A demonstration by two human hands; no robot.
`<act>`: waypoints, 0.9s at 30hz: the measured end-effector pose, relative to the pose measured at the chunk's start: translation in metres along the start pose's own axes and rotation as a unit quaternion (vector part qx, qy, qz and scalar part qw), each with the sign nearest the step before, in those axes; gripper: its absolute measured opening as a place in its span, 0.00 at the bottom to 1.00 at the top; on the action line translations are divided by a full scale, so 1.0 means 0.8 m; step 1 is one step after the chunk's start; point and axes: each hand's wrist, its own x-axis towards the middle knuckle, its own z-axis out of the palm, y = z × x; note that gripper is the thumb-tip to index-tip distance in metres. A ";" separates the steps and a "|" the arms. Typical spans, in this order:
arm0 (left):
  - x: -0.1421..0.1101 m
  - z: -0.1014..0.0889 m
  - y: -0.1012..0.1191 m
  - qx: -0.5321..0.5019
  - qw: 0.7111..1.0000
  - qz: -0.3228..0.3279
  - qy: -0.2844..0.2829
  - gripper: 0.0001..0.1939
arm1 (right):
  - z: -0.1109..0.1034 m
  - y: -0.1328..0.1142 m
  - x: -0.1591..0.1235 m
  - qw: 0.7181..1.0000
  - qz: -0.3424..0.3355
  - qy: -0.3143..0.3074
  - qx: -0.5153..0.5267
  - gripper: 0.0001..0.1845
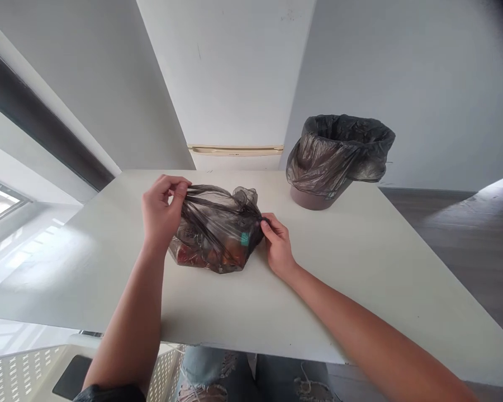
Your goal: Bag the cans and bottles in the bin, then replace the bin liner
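Observation:
A thin, see-through black trash bag (218, 229) rests on the white table, with reddish, orange and teal items showing dimly through its film. My left hand (165, 204) pinches the upper left part of the bag between thumb and fingers. At the other side, my right hand (276, 240) is closed on a bunched bit of the same bag. Gathered folds run taut between the two hands, and a loose ruffle of plastic stands up near the right one. What exactly lies inside the bag I cannot make out.
Toward the table's (360, 279) back right stands a brown trash can (312, 198), lined with a black bag (339, 156) folded over its rim. A white refrigerator (235, 78) rises behind the table. Below the front left edge is a perforated beige basket (25, 371).

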 end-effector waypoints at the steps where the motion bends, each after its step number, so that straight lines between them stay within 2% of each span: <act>1: 0.002 0.000 -0.008 0.000 1.000 -0.016 0.017 0.10 | -0.001 -0.001 0.001 1.000 -0.009 0.006 0.012 0.09; 4: 0.008 0.000 -0.035 0.005 0.997 -0.050 0.055 0.11 | -0.003 -0.002 0.004 0.999 -0.019 0.003 0.044 0.05; 8: 0.017 -0.004 -0.072 0.040 0.993 -0.080 0.078 0.09 | -0.013 -0.007 0.007 0.997 0.015 -0.047 0.061 0.24; 9: 0.018 -0.006 -0.080 0.052 0.991 -0.086 0.085 0.09 | -0.017 -0.009 0.008 0.995 0.028 -0.077 0.058 0.26; 10: 0.020 -0.007 -0.088 0.065 0.989 -0.089 0.095 0.09 | -0.021 -0.012 0.008 0.991 0.040 -0.118 0.046 0.24; 12: 0.022 -0.009 -0.101 0.089 0.985 -0.093 0.116 0.09 | -0.026 -0.018 0.009 0.972 0.063 -0.227 0.008 0.13; 14: 0.021 -0.005 -0.112 0.102 0.982 -0.093 0.130 0.09 | -0.027 -0.023 0.009 0.928 0.042 -0.369 -0.029 0.09; 16: 0.018 0.002 -0.120 0.098 0.980 -0.093 0.146 0.09 | -0.022 -0.026 0.005 0.861 -0.042 -0.502 -0.062 0.08; 18: 0.014 0.012 -0.128 0.086 0.980 -0.094 0.155 0.09 | -0.013 -0.027 -0.005 0.788 -0.146 -0.588 -0.110 0.07; 19: 0.013 0.016 -0.132 0.082 0.980 -0.095 0.155 0.10 | -0.008 -0.027 -0.012 0.756 -0.183 -0.612 -0.142 0.11; 21: 0.011 0.020 -0.140 0.066 0.983 -0.104 0.139 0.12 | 0.001 -0.025 -0.028 0.712 -0.220 -0.632 -0.211 0.18; 22: 0.011 0.021 -0.144 0.044 0.985 -0.119 0.113 0.14 | 0.004 -0.023 -0.035 0.704 -0.231 -0.624 -0.248 0.20; 24: 0.010 0.018 -0.151 -0.031 0.985 -0.168 0.018 0.20 | 0.009 -0.019 -0.046 0.709 -0.247 -0.577 -0.322 0.20; 26: 0.009 0.014 -0.159 -0.112 0.969 -0.203 -0.088 0.25 | 0.012 -0.014 -0.050 0.731 -0.251 -0.507 -0.382 0.19; 27: 0.008 0.012 -0.162 -0.144 0.960 -0.206 -0.122 0.26 | 0.012 -0.012 -0.049 0.739 -0.250 -0.482 -0.398 0.20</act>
